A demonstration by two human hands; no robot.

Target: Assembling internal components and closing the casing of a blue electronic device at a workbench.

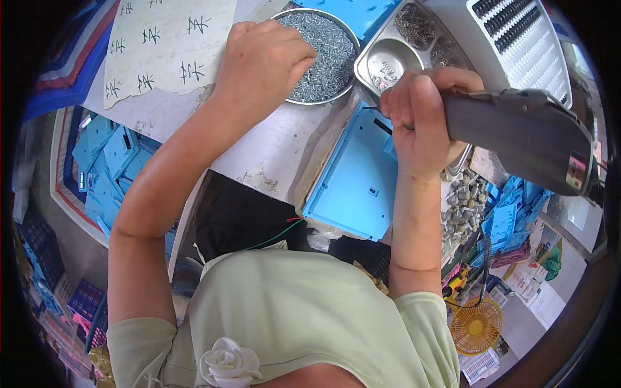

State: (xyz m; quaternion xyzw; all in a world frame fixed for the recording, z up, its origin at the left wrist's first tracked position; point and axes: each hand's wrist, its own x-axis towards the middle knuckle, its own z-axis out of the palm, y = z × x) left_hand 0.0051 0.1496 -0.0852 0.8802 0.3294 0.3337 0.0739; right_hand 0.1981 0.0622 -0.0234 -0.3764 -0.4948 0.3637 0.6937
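Observation:
My left hand point(268, 61) is at the left side of a round metal dish point(358, 48) heaped with small silver screws point(326, 61). Its fingers are curled together over the screws, and whatever they pinch is hidden. My right hand point(420, 126) wraps around a dark grey electric screwdriver point(517, 132), held sideways with its thin bit point(370, 108) pointing left. Below the bit lies a light blue plastic panel point(352, 174) with small holes, at the table's near edge. The right hand and forearm cover part of its right side.
A steel compartment tray point(363, 64) with small dark parts stands behind the panel, beside a white slotted rack point(537, 45) of black pieces. Handwritten paper point(162, 45) lies left. Blue parts point(107, 168) fill a left bin; grey metal pieces point(462, 204) are piled right.

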